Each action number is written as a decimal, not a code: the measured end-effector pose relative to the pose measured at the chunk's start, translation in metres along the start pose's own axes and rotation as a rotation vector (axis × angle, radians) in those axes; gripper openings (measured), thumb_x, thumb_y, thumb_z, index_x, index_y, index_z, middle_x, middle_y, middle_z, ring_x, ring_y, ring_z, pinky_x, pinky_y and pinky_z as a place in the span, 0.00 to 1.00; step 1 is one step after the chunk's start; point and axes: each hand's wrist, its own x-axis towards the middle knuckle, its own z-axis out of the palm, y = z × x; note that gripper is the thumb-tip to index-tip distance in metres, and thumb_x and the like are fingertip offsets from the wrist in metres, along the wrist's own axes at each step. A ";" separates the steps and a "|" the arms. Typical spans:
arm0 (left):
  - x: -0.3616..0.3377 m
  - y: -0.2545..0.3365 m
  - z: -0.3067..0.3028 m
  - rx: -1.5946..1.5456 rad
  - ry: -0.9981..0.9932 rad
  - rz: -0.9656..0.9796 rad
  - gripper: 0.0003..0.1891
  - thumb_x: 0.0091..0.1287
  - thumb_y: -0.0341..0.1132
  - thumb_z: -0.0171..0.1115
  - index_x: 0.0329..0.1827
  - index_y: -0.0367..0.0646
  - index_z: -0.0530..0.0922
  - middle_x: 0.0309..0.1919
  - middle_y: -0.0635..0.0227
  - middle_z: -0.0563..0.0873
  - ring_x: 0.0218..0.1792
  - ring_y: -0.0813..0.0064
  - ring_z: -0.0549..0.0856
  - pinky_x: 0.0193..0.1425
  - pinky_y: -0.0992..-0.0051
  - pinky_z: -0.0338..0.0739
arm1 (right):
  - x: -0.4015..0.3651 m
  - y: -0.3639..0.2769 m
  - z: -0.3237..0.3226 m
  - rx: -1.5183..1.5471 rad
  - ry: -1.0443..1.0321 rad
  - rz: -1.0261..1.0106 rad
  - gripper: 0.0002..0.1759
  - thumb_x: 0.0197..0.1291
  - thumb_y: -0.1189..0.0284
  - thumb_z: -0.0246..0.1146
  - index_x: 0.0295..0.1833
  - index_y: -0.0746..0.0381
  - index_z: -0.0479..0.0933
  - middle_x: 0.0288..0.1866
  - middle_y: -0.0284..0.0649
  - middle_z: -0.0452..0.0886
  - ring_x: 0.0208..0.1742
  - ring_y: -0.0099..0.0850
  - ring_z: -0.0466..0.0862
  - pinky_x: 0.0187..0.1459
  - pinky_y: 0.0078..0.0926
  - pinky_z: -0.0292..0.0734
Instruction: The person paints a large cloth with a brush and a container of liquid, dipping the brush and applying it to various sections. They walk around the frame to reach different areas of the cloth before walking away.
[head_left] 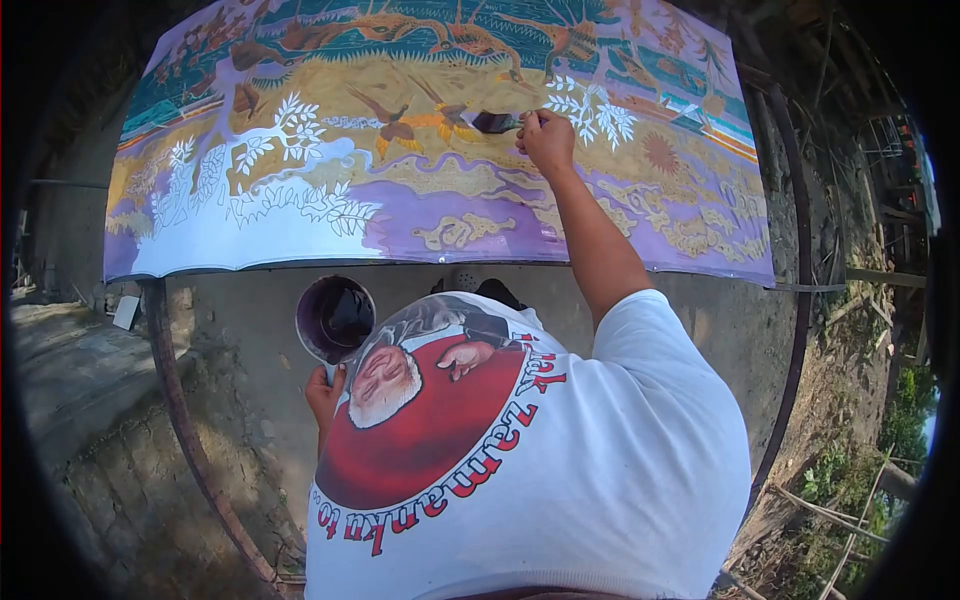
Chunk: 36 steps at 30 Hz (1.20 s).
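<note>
My right hand (547,143) is closed around the handle of a wide flat paintbrush (492,122). Its dark bristles point left and meet the painted cloth (290,225) beside a yellow-and-brown bird figure. At my left side, my left hand (325,398) grips the near side of a round bucket (309,325) with dark purple liquid in it. The bucket is below the cloth's front edge; my shirt partly hides that hand. Purple, gold and teal areas cover much of the cloth, while white leaf shapes and a white patch show at the left front.
A dark curved frame bar (190,440) runs down the left, and another bar (797,230) runs along the right. Bare ground lies under the cloth. Sticks and plants (850,470) are at the right, and a small white piece (126,312) lies at the left.
</note>
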 end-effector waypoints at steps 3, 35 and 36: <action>-0.002 -0.010 -0.005 0.083 -0.001 0.011 0.26 0.71 0.37 0.72 0.24 0.46 0.61 0.22 0.82 0.61 0.27 0.86 0.59 0.26 0.76 0.51 | 0.019 0.018 -0.018 -0.236 0.045 -0.195 0.14 0.75 0.70 0.59 0.45 0.69 0.85 0.26 0.38 0.84 0.23 0.23 0.84 0.26 0.25 0.83; -0.007 -0.011 0.001 -0.145 -0.042 -0.042 0.19 0.74 0.34 0.69 0.26 0.42 0.69 0.22 0.82 0.69 0.26 0.88 0.64 0.26 0.78 0.56 | 0.017 -0.018 -0.042 0.078 -0.129 0.089 0.16 0.70 0.70 0.61 0.43 0.76 0.83 0.27 0.46 0.85 0.21 0.31 0.85 0.23 0.30 0.83; -0.005 -0.010 0.002 -0.146 -0.044 -0.038 0.19 0.74 0.34 0.69 0.26 0.42 0.69 0.22 0.82 0.69 0.26 0.88 0.64 0.26 0.78 0.56 | 0.017 -0.007 -0.049 0.081 -0.057 0.070 0.16 0.71 0.70 0.60 0.43 0.76 0.82 0.27 0.45 0.84 0.21 0.31 0.85 0.22 0.30 0.82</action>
